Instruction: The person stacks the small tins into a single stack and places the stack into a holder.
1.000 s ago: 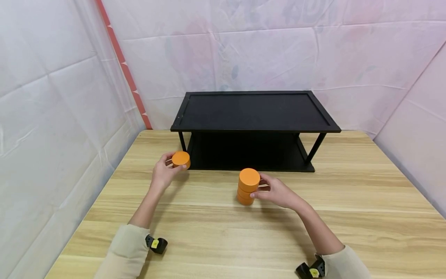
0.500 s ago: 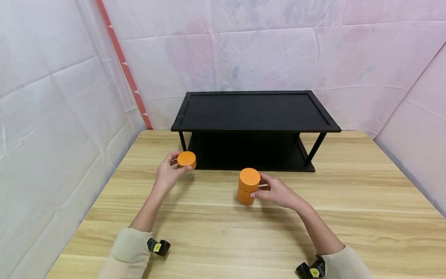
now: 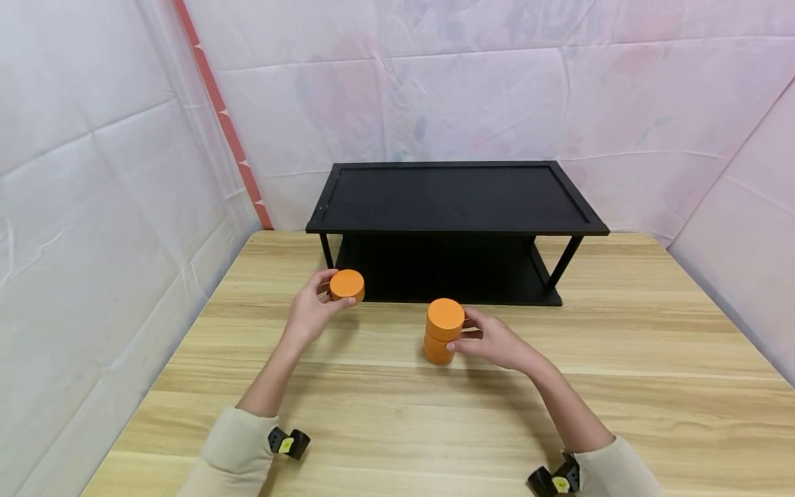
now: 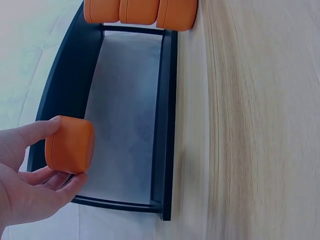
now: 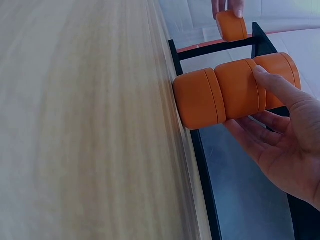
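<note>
My left hand (image 3: 308, 312) pinches a round orange tin (image 3: 347, 281) between thumb and fingers, above the table near the front left corner of the black shelf. The left wrist view shows this tin's lid seam, with the thumb on one side and the fingers on the other. Three like tins stand in an upright stack (image 3: 444, 321) on the table, in front of the shelf. My right hand (image 3: 495, 343) grips the stack from its right side. In the right wrist view, the thumb lies across the middle tin (image 5: 239, 92); the fingers are partly hidden behind the tins.
A black two-level shelf (image 3: 456, 199) stands at the back of the wooden table (image 3: 397, 428), its lower board (image 3: 404, 273) close to both hands. White sheeting (image 3: 397, 90) hangs behind and on both sides. A camera (image 3: 292, 443) is strapped to the left sleeve.
My left hand has moved to the right with its tin, closer to the stack. The right hand and the stack have stayed in place.
</note>
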### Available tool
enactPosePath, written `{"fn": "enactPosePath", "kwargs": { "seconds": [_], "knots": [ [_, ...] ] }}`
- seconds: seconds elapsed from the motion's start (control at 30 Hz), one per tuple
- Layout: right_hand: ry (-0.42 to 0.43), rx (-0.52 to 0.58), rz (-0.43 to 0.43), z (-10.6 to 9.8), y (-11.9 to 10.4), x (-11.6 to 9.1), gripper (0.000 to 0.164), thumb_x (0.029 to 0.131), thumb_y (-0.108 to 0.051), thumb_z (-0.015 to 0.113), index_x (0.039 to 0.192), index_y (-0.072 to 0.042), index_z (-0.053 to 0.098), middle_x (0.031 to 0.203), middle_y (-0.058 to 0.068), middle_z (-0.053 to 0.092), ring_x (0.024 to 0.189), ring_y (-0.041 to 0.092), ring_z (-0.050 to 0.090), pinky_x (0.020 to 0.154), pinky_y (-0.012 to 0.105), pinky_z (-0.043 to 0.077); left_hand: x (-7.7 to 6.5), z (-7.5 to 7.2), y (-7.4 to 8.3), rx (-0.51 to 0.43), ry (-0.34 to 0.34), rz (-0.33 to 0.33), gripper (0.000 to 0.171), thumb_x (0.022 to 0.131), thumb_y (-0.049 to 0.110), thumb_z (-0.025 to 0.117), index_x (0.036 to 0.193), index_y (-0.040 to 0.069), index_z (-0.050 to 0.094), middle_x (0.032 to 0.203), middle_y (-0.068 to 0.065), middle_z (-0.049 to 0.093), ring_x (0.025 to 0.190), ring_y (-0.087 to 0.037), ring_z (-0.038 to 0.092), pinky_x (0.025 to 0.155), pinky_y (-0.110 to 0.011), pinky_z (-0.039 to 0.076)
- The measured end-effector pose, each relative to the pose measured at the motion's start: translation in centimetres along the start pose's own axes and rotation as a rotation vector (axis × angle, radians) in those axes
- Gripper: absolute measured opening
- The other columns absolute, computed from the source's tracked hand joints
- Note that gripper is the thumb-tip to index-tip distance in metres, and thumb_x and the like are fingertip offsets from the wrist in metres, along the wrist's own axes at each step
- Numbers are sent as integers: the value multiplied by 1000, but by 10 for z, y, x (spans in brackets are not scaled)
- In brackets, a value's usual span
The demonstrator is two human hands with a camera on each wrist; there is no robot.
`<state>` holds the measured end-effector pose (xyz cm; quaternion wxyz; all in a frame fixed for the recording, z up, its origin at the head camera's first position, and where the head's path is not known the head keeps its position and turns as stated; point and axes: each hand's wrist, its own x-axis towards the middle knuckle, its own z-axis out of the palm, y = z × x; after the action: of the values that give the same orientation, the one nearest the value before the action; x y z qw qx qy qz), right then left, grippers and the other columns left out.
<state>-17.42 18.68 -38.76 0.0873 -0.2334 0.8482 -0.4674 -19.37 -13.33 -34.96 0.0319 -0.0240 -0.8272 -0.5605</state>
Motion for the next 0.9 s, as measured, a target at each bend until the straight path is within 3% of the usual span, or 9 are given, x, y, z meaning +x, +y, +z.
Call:
{"fn": "enactPosePath", "kwargs": {
  "seconds": [0.5,0.6,0.7,0.9],
  "knots": [
    [-7,17,-9,0,1,1,62,81,-25,72,130,0,44,119,13,55,107,29,54,89,43,44,-8,11,10,-3,-26,59,63,78,11,75,132,3,44,128,-13,47,118,-25,44,97,-35,39],
    [-12,22,-1,-1,-14,-2,60,82,-18,71,130,4,43,119,17,55,106,33,53,89,47,44,-9,13,11,-9,-29,77,63,77,11,75,132,2,44,128,-14,47,117,-25,45,96,-35,39],
    [-13,25,1,-1,-15,-2,58,82,-13,70,130,6,42,118,19,54,106,34,53,89,49,43,-10,15,11,-10,-30,96,64,76,10,76,131,1,45,127,-15,48,116,-26,45,95,-36,40],
    [-7,17,-10,-1,1,0,62,81,-22,72,131,1,44,118,14,55,106,30,54,89,45,44,-13,19,14,-12,-38,113,63,76,10,77,130,1,46,126,-15,49,116,-26,46,94,-36,41]
  ]
}}
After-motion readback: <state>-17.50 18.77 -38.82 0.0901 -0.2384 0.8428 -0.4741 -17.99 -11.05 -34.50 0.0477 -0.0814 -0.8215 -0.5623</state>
